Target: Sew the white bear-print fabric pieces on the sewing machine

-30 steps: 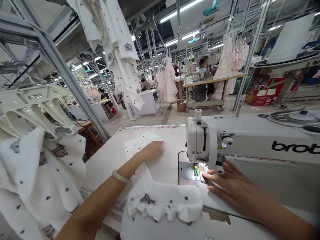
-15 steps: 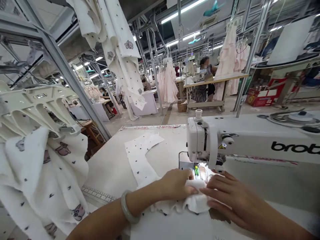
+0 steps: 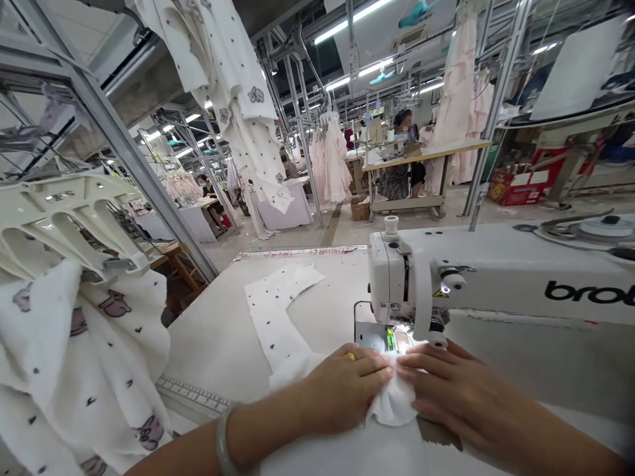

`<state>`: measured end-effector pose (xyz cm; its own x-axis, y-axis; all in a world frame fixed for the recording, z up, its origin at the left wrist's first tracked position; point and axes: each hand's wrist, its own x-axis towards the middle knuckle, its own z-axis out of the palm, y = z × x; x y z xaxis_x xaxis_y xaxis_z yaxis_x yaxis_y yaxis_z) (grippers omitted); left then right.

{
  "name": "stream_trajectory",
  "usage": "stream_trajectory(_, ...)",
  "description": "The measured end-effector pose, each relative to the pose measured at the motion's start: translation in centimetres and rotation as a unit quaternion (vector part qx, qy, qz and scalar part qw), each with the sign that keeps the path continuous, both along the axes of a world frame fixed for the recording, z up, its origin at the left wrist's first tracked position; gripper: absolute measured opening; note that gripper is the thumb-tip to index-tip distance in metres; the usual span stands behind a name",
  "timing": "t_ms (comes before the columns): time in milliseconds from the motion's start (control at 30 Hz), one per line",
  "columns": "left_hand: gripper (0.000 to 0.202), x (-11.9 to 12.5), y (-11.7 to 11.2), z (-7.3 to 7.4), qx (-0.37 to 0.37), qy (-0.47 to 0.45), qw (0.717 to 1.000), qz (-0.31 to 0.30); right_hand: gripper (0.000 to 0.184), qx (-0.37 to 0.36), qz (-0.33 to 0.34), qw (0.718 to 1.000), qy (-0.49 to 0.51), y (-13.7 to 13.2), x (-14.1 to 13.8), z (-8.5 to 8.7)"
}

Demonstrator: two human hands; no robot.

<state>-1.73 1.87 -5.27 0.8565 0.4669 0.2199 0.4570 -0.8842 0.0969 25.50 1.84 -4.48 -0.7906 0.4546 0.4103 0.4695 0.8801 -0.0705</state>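
Observation:
White printed fabric [image 3: 391,402] lies bunched under the needle area of a white sewing machine [image 3: 394,277]. My left hand [image 3: 342,387], with a ring and a bangle, closes its fingertips on the fabric's left side, just in front of the green presser foot [image 3: 391,340]. From the right, my right hand [image 3: 454,387] has its fingers closed on the same fabric, close to the left fingertips. A flat curved part of the fabric [image 3: 278,317] stretches away over the table to the left. The cloth beneath my fingers is partly hidden.
Printed fabric pieces [image 3: 84,357] hang from a pale clamp hanger [image 3: 74,225] at left. More cloth [image 3: 243,106] hangs overhead. A ruler strip [image 3: 193,393] marks the table [image 3: 213,337]. A co-worker [image 3: 404,139] sits at another table behind.
My left hand has turned flatter and its fingertips have come closer to my right hand's. The fabric between them is now gathered, its rolled edge no longer visible. The right hand has barely moved.

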Motion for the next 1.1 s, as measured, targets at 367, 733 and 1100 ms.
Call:
stream_trajectory(367, 0.039, 0.1, 2.4, 0.2, 0.019, 0.039, 0.999, 0.030, 0.030, 0.090, -0.031, 0.995, -0.001, 1.0, 0.1, -1.2)
stream_trajectory(733, 0.040, -0.3, 2.8, 0.6, 0.021, 0.044, 0.998, 0.030, 0.038, -0.012, -0.050, 0.999, 0.009, 0.9, 0.1, -1.5)
stream_trajectory(1100, 0.041, -0.9, 4.2, 1.0, 0.023, 0.045, 0.998, -0.032, 0.023, 0.022, -0.009, 1.000, 0.013, 0.3, -0.1, 0.0)
